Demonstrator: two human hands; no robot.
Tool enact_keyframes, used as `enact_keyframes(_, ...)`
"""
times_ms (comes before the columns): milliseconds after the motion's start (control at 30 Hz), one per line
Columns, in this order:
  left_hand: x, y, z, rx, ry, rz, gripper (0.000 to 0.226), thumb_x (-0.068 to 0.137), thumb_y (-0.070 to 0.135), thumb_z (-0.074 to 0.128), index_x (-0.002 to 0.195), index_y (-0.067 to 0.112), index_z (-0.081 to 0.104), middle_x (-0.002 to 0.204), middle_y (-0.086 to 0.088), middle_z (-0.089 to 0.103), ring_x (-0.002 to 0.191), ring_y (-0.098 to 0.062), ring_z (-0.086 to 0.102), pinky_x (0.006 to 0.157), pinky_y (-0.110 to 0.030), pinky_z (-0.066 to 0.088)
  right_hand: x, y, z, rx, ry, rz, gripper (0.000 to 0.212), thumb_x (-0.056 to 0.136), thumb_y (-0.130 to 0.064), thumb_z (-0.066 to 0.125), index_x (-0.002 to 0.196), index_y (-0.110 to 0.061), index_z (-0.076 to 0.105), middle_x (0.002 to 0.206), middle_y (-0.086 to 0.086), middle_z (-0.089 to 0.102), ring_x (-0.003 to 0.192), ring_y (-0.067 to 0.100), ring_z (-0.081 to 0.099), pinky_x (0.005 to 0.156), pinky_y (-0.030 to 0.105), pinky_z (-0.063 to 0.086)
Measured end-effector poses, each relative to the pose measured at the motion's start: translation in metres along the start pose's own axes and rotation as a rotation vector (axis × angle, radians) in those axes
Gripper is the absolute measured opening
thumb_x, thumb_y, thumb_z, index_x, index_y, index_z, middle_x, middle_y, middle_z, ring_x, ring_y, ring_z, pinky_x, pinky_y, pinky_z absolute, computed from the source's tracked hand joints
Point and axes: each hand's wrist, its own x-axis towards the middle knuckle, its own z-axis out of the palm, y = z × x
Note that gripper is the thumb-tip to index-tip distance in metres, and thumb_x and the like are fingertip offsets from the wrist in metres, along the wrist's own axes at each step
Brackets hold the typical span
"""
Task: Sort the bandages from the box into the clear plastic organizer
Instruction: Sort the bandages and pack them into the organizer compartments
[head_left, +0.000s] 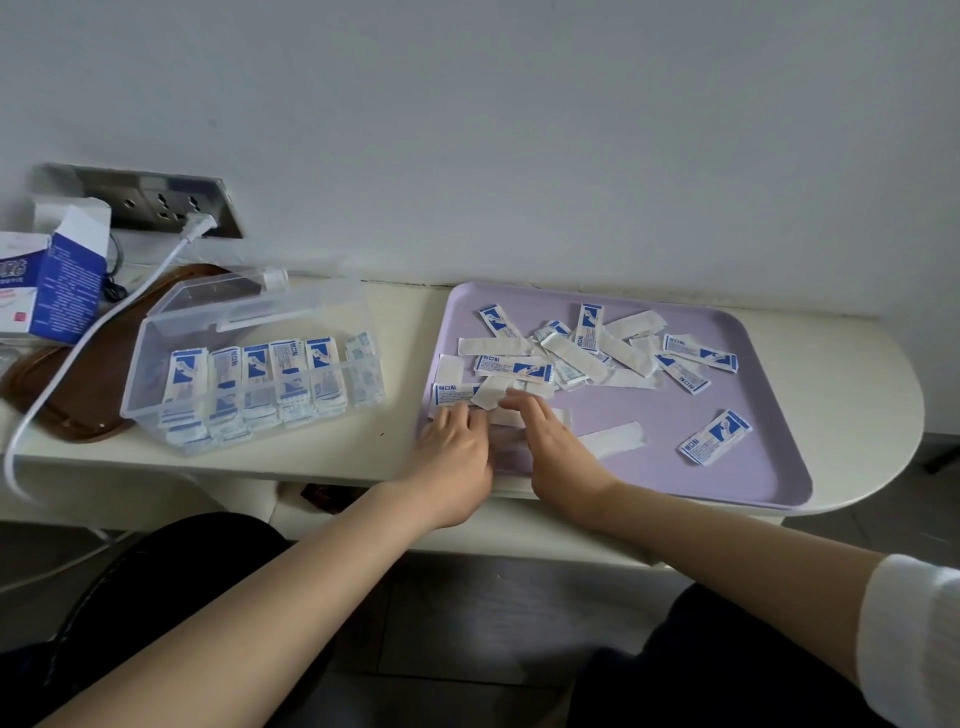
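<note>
White bench (322, 460) along the wall. Lilac tray (691, 493) on the right half, its front rim at the bench's front edge. Clear plastic organizer (156, 364) on the left half, lid tipped back toward the wall, its row of compartments already part-filled with wrapped bandages, long axes front-to-back. Opened bandage box (70, 283) at the back left corner.

Loose bandages (576, 353) heaped across the tray's back-left area, lying at all angles. One stray printed bandage (716, 436) well apart, toward the tray's right rim.

Left hand (457, 449) and right hand (550, 441) side by side at the tray's front-left corner. Fingers roughly straight, resting on wrappers, both released; no pinch visible. Between the fingertips, a tilted white strip (491, 396), long axis diagonal.

Judged: mid-task, gathering the next bandage. Organizer just left of the tray, so the left hand is nearer. Strip probably needs turning front-to-back to match the slots.
</note>
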Motion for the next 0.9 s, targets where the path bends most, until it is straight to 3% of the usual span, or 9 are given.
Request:
enact_keyframes(167, -0.001, -0.001, 0.000, -0.007, -0.007, 0.034, 0.036, 0.094, 0.013, 0.038, 0.130, 0.008, 0.036, 0.127, -0.013, 0.042, 0.118, -0.028, 0.040, 0.100, -0.031, 0.030, 0.001, 0.001, 0.006, -0.004, -0.012, -0.045, 0.060, 0.080, 0.019, 0.044, 0.135, -0.004, 0.037, 0.145, 0.008, 0.032, 0.133, 0.022, 0.037, 0.102, 0.019, 0.030)
enact_keyframes(333, -0.008, -0.003, -0.018, -0.211, 0.043, 0.089, 0.034, 0.088, -0.006, 0.037, 0.118, 0.009, 0.042, 0.111, -0.012, 0.058, 0.098, -0.030, 0.055, 0.079, -0.036, 0.044, 0.003, 0.002, -0.012, -0.351, 0.048, -0.187, 0.033, 0.089, 0.011, 0.045, 0.118, -0.001, 0.053, 0.146, 0.006, 0.038, 0.139, 0.021, 0.032, 0.097, 0.034, 0.044)
enact_keyframes(433, -0.014, -0.006, -0.032, -0.298, 0.061, 0.107, 0.026, 0.090, -0.005, 0.035, 0.108, 0.014, 0.040, 0.092, 0.000, 0.050, 0.078, -0.021, 0.046, 0.064, -0.029, 0.034, 0.007, -0.001, -0.021, -0.417, 0.105, -0.318, 0.039, 0.068, 0.024, 0.057, 0.099, 0.001, 0.061, 0.110, 0.017, 0.064, 0.113, 0.036, 0.058, 0.074, 0.038, 0.055)
enact_keyframes(500, -0.019, -0.010, -0.040, -0.346, 0.047, 0.109, 0.027, 0.092, -0.003, 0.033, 0.109, 0.016, 0.041, 0.090, 0.005, 0.044, 0.077, -0.017, 0.044, 0.066, -0.027, 0.034, 0.005, -0.010, -0.028, -0.457, 0.120, -0.312, 0.035, 0.066, 0.021, 0.058, 0.092, -0.003, 0.059, 0.085, 0.012, 0.065, 0.078, 0.034, 0.064, 0.055, 0.028, 0.044)
enact_keyframes(600, -0.025, -0.019, -0.048, -0.308, 0.076, 0.105, 0.038, 0.086, -0.008, 0.030, 0.111, 0.012, 0.051, 0.089, -0.001, 0.050, 0.080, -0.022, 0.051, 0.073, -0.037, 0.047, 0.003, -0.025, -0.036, -0.511, 0.055, -0.245, 0.033, 0.085, 0.008, 0.043, 0.111, -0.010, 0.050, 0.100, 0.003, 0.063, 0.083, 0.027, 0.060, 0.060, 0.031, 0.036)
enact_keyframes(667, -0.025, -0.027, -0.049, -0.318, 0.078, 0.054, 0.040, 0.084, -0.008, 0.029, 0.102, 0.014, 0.057, 0.085, -0.003, 0.053, 0.079, -0.024, 0.053, 0.074, -0.037, 0.046, 0.002, -0.032, -0.038, -0.436, -0.040, -0.209, 0.037, 0.086, 0.008, 0.035, 0.115, -0.012, 0.048, 0.108, -0.003, 0.061, 0.091, 0.020, 0.060, 0.071, 0.032, 0.042)
enact_keyframes(767, -0.027, -0.040, -0.051, -0.335, 0.063, 0.024, 0.043, 0.086, -0.005, 0.033, 0.097, 0.020, 0.066, 0.084, -0.003, 0.060, 0.080, -0.023, 0.060, 0.076, -0.035, 0.051, 0.002, -0.043, -0.034, -0.242, -0.189, -0.131, 0.035, 0.087, 0.008, 0.034, 0.111, -0.010, 0.052, 0.103, 0.000, 0.061, 0.080, 0.012, 0.057, 0.075, 0.024, 0.046)
enact_keyframes(833, -0.028, -0.046, -0.049, -0.325, 0.056, 0.019, 0.042, 0.089, 0.001, 0.038, 0.105, 0.025, 0.069, 0.089, 0.000, 0.061, 0.084, -0.019, 0.060, 0.078, -0.033, 0.051, 0.001, -0.053, -0.032, 0.027, -0.293, -0.002, 0.022, 0.097, -0.009, 0.037, 0.111, -0.010, 0.055, 0.097, 0.001, 0.059, 0.073, 0.007, 0.055, 0.071, 0.014, 0.045)
enact_keyframes(900, -0.026, -0.052, -0.045, -0.288, 0.036, 0.034, 0.027, 0.092, 0.012, 0.046, 0.097, 0.023, 0.071, 0.078, 0.008, 0.056, 0.079, -0.011, 0.056, 0.073, -0.024, 0.047, 0.000, -0.064, -0.034, 0.334, -0.394, 0.160, 0.031, 0.100, -0.031, 0.034, 0.111, -0.011, 0.055, 0.094, 0.000, 0.056, 0.075, 0.010, 0.055, 0.075, 0.018, 0.048)
